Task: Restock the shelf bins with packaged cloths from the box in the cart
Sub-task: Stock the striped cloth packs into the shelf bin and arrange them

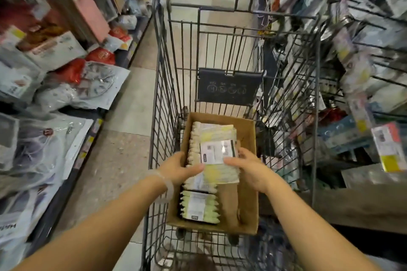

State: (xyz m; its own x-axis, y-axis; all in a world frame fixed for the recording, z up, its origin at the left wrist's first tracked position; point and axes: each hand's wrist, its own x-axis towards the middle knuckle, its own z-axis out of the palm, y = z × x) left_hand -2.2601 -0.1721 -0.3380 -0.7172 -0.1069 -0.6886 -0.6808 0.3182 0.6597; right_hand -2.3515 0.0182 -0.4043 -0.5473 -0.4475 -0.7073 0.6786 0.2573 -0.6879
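— Two hands on one bundle? What is it like?
— Light and soft, I'd judge: packaged cloths [217, 158] in slick film, white label on top, held above the cardboard box [246, 185] in the wire cart [167, 86].
— The grip?
— Left hand [179, 168] and right hand [248, 168] clasp its opposite edges; best squeezed there, since the film may slide.
— Around it?
— More packs [199, 207] below; crinkly bagged goods on shelves [66, 94] alongside.

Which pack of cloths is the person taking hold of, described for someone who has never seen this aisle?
In the wire cart sits an open cardboard box. The gripped pack lies atop the stack at the box's middle, between the left hand and right hand; unlike its neighbours, its white barcode label faces up.
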